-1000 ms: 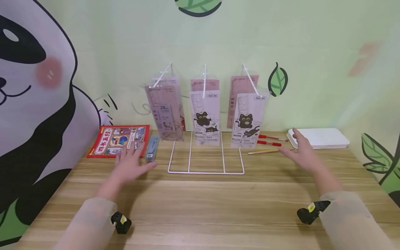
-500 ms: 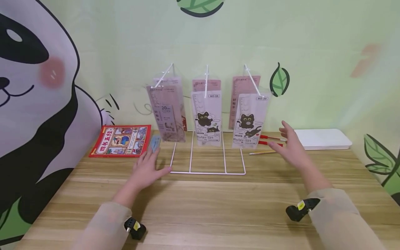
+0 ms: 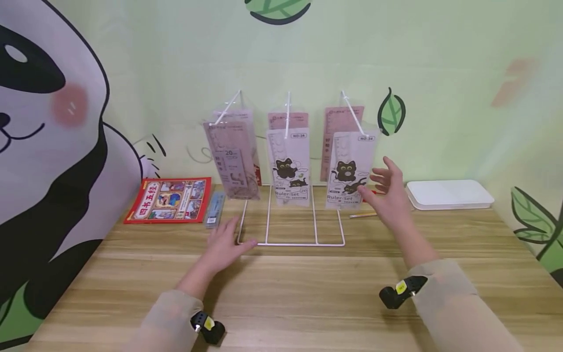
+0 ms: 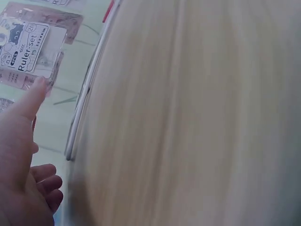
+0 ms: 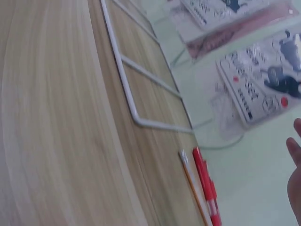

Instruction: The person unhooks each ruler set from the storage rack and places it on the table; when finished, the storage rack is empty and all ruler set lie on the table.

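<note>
My left hand holds nothing and hovers at the front left corner of the white wire rack, thumb spread toward the front bar. Beside the front right pack, a ruler set with black cats, is my right hand. Its fingers are spread and loosely bent, and its thumb tip overlaps the pack's edge in the head view. Another cat ruler set hangs from the middle hook, and a pinkish ruler pack from the left one. Further packs hang behind each of these.
A red book lies at the left, next to a blue-grey slim pack. Right of the rack are a pencil and a red pen. A white case lies further right. The patterned wall stands close behind.
Both hands have moved inward. The left went from over the book to the rack's front left corner; the right came left from near the white case to the right ruler set.
</note>
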Demonstrator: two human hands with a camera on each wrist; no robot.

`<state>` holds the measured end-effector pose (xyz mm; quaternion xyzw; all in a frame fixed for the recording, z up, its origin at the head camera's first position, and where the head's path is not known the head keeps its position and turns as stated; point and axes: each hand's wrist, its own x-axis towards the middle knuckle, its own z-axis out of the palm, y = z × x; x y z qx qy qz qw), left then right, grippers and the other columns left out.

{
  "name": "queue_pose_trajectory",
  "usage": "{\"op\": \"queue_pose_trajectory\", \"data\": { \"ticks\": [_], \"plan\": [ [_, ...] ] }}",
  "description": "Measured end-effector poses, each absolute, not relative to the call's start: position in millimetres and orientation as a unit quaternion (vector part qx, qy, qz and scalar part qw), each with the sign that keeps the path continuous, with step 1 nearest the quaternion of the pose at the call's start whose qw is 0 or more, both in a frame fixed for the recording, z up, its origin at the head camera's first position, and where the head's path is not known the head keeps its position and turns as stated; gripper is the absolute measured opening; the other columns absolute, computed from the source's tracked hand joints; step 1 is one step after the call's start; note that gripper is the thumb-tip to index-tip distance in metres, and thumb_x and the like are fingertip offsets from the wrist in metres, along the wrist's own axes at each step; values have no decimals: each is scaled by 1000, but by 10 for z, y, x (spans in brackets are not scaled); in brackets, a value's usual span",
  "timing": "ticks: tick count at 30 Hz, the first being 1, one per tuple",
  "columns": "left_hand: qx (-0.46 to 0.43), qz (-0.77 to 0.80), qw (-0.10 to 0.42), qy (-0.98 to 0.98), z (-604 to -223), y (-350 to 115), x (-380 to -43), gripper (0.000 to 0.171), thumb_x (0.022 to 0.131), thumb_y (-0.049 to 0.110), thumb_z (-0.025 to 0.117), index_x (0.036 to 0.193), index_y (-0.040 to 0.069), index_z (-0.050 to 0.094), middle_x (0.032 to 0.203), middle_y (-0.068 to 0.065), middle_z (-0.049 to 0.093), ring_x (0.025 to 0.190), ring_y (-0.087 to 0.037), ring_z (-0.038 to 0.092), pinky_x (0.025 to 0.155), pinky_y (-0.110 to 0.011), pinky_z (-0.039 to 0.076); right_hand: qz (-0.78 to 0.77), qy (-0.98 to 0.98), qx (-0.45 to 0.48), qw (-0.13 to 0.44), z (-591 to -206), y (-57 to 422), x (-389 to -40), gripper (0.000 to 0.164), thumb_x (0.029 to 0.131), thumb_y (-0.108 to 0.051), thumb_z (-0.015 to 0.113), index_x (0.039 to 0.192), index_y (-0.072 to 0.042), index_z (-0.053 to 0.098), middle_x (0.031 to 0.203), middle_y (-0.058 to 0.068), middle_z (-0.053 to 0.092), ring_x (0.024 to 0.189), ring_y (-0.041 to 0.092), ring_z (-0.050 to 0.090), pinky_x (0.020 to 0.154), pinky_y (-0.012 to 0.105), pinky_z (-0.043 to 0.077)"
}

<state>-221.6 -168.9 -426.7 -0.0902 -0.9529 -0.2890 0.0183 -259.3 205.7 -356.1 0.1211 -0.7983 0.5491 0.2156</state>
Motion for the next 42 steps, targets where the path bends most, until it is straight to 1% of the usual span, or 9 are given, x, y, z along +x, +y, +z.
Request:
{"op": "queue_pose_trajectory", "data": {
  "ticks": [4,8,12,18,21,25,32,38,42],
  "plan": [
    [-77,-302,24,-950,-4342,-1664,-2233,87,83,47,65,145,0,28,137,-30,38,126,-46,32,103,-59,19,554,-791,119,232,-3524,1949,-2566,87,81,-4,71,148,-15,17,129,23,44,114,38,49,95,49,39],
    [-61,-296,36,-952,-4388,-1638,-2245,83,82,49,65,143,2,33,132,-28,41,123,-45,33,100,-59,23,547,-800,113,220,-3493,1868,-2566,86,80,-7,74,148,-17,22,130,23,42,111,39,51,92,50,43],
    [-46,-287,35,-956,-4411,-1612,-2254,79,82,51,64,142,6,39,130,-27,42,120,-43,34,97,-57,25,534,-811,105,215,-3504,1821,-2587,85,79,-8,75,148,-17,26,126,22,41,103,36,53,85,48,47],
    [-37,-273,38,-960,-4423,-1587,-2245,80,81,53,64,141,6,40,128,-25,43,117,-40,37,95,-55,29,494,-827,110,245,-3526,1768,-2593,92,76,-11,78,148,-16,21,123,22,38,97,31,47,76,43,48],
    [-34,-270,36,-962,-4434,-1582,-2231,81,81,54,64,140,3,41,125,-24,44,114,-38,38,94,-54,30,476,-834,100,260,-3538,1752,-2578,94,74,-15,80,147,-14,20,122,24,36,98,31,44,77,45,46],
    [-27,-272,43,-961,-4443,-1580,-2237,79,81,52,65,138,2,44,122,-22,45,111,-37,39,92,-52,31,475,-832,82,274,-3534,1736,-2566,93,75,-19,80,147,-15,21,120,25,33,101,32,42,83,45,43],
    [-13,-269,50,-962,-4457,-1576,-2276,71,82,44,68,135,3,48,121,-20,47,109,-35,41,91,-50,32,486,-821,55,294,-3503,1755,-2546,88,74,-17,80,145,-17,27,113,21,36,92,26,43,75,41,46],
    [-5,-275,46,-960,-4454,-1568,-2277,68,82,42,69,135,4,49,121,-19,48,108,-34,42,92,-49,32,482,-826,47,287,-3487,1809,-2497,87,76,-20,79,146,-20,28,114,20,35,93,25,43,72,39,47],
    [-2,-275,47,-960,-4445,-1572,-2265,68,82,42,69,135,4,49,120,-19,48,109,-34,42,92,-49,32,476,-829,48,288,-3484,1856,-2457,86,76,-21,78,146,-21,28,114,18,34,93,22,43,70,31,47]
  ]
}}
